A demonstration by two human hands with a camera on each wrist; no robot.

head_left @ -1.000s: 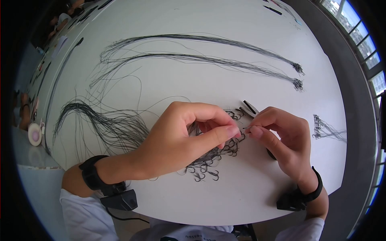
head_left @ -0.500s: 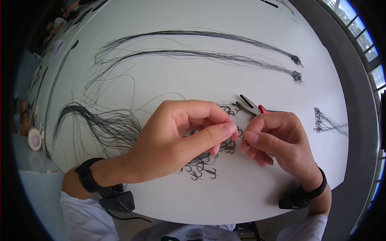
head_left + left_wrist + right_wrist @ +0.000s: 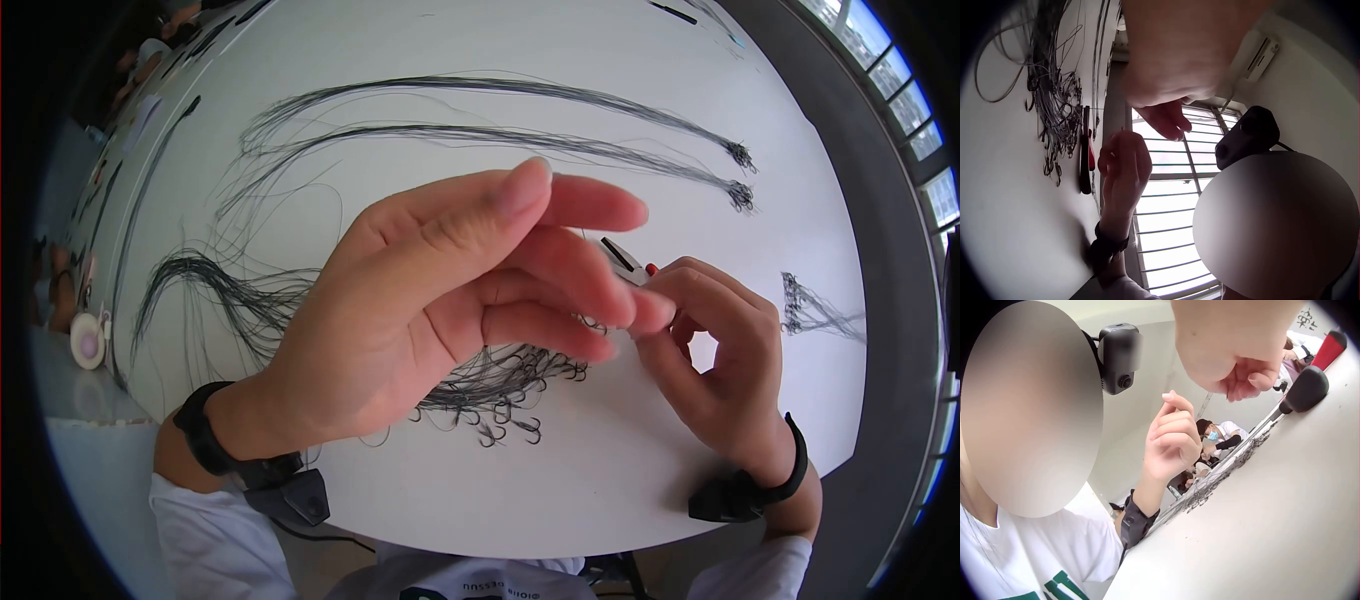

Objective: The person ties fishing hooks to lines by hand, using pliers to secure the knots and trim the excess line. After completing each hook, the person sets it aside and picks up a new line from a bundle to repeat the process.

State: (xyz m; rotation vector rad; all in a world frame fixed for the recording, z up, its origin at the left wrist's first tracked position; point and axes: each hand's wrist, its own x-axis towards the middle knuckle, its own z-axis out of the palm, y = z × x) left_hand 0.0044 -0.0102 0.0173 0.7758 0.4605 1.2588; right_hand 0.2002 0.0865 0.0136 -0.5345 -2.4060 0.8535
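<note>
Black hooks (image 3: 510,388) are lying near, likely for reach. Right hand (image 3: 745,370) is pinching a tiny dark piece (image 3: 1228,397); left hand (image 3: 425,290) is hanging loose-fingered.

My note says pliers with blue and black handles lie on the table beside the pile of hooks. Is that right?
Not quite: the pliers have red and black handles, as the right wrist view shows. They do lie on the table beside the pile of hooks.
</note>
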